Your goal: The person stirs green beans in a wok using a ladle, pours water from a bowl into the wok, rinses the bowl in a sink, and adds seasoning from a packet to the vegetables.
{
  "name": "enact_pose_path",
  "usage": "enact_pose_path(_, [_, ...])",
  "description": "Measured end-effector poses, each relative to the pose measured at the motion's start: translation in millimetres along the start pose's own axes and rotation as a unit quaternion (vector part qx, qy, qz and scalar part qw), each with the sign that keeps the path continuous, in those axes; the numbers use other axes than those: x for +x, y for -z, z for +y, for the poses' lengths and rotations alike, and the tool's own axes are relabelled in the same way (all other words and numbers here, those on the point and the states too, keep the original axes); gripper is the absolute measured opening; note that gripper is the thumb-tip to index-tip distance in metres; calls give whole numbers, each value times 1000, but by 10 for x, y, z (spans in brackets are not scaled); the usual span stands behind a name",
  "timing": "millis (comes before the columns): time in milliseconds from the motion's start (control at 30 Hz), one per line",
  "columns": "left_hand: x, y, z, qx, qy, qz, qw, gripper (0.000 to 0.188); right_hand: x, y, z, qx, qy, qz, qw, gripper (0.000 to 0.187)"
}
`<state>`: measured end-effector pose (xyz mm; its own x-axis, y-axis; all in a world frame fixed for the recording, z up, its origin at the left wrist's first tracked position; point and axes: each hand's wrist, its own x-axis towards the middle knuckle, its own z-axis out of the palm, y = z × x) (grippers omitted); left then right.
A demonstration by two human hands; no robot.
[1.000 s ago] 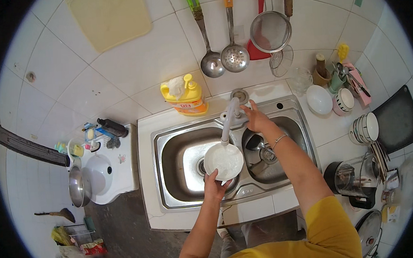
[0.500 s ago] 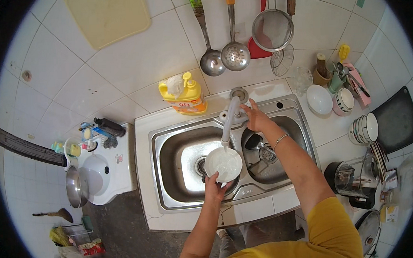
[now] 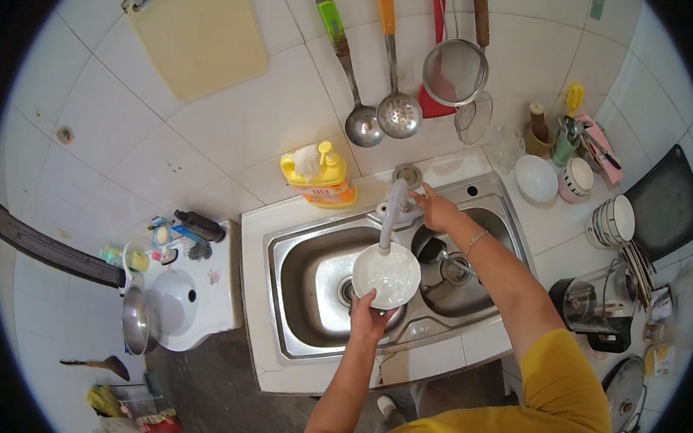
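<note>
My left hand (image 3: 367, 317) grips a white bowl (image 3: 415, 282) from its near edge, over the divide between the two basins of a steel sink (image 3: 290, 341). Water runs from the white faucet spout (image 3: 390, 220) into the bowl, and rippling water shows inside it. Behind the spout my right hand (image 3: 440, 211) reaches the faucet's base, its fingers bent at the handle, which they mostly hide. Under my right forearm, a dark ladle (image 3: 430, 249) with a metal handle lies in the right basin.
A yellow detergent jug (image 3: 321, 179) stands behind the left basin. White bowls (image 3: 536, 177), utensil holders and a blender (image 3: 590, 306) line the right counter. Ladles, a skimmer (image 3: 399, 115) and a strainer (image 3: 455, 72) hang on the wall. A small washbasin (image 3: 225, 301) is at left.
The view has shifted, so everything sits slightly lower and mostly farther right. The bowl is a little higher against the spout, tipped more toward view. Both hands keep their places on bowl and faucet.
</note>
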<state>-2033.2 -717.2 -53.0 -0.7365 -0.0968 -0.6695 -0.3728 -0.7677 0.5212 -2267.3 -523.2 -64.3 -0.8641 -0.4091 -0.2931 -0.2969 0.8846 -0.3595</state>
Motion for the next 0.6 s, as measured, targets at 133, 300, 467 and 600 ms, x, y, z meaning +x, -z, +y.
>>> enact_pose_path(133, [-14, -29, 39, -2, 0, -21, 1000, 53, -67, 47, -21, 17, 16, 11, 1000, 79])
enact_pose_path(300, [-2, 35, -48, 6, 8, 11, 1000, 53, -103, -17, -28, 23, 12, 25, 999, 83])
enact_pose_path(467, [83, 245, -151, -4, 12, 6, 1000, 53, -155, -24, -64, 57, 11, 26, 998, 86])
enact_pose_path(600, [96, 299, -177, -12, 13, 47, 999, 53, -156, -14, -106, 56, -5, 22, 998, 86])
